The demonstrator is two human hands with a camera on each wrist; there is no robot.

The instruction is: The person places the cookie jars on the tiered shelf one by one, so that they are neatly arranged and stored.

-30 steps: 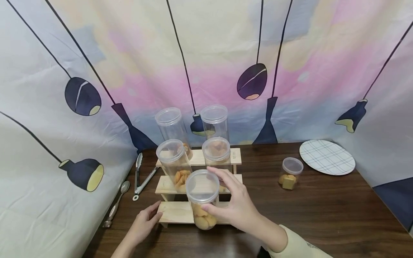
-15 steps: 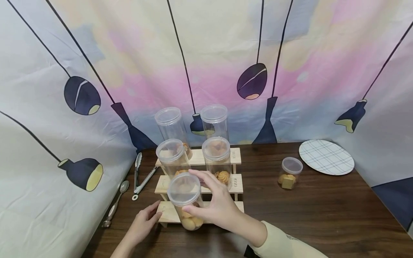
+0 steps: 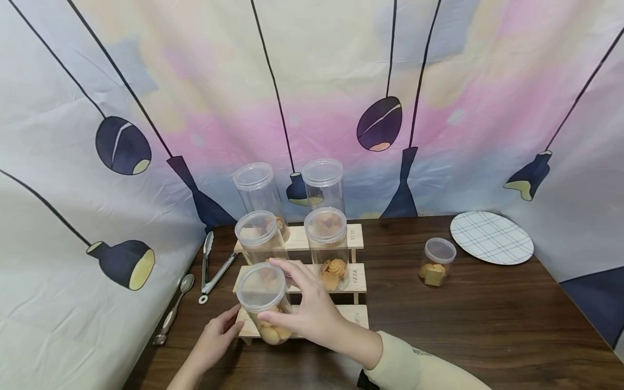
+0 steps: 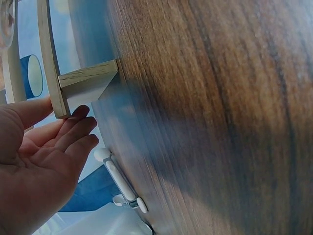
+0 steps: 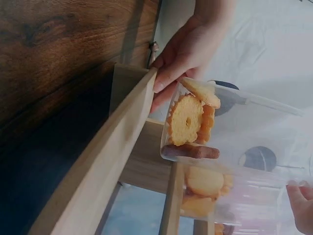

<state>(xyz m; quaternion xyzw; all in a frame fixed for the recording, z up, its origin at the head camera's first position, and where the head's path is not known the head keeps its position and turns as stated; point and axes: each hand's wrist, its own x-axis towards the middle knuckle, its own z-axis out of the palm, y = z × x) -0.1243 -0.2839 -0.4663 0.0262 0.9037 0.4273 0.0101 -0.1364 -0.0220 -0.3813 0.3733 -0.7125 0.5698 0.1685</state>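
My right hand point(image 3: 314, 311) grips a clear lidded jar point(image 3: 263, 295) of cookies, thumb and fingers spread around its upper side. The jar tilts slightly over the left part of the lowest step of a three-step wooden rack point(image 3: 336, 317). In the right wrist view, scalloped cookies point(image 5: 186, 120) lie at the jar's bottom; whether its base touches the board I cannot tell. At the left end of that step, my left hand point(image 3: 219, 336) pinches the board's end point(image 4: 58, 100), thumb on one face and fingers behind the other.
Two jars point(image 3: 329, 249) of cookies stand on the middle step, two taller-looking ones point(image 3: 324, 184) on the top step. Tongs point(image 3: 209, 271) and a spoon point(image 3: 175, 309) lie left of the rack. Rightward are a small lidded tub point(image 3: 439, 260) and a checked plate point(image 3: 492, 238).
My right hand has carried the jar leftward along the lowest step, uncovering the cookies in the right-hand middle jar. The left hand keeps its place at the board's end.
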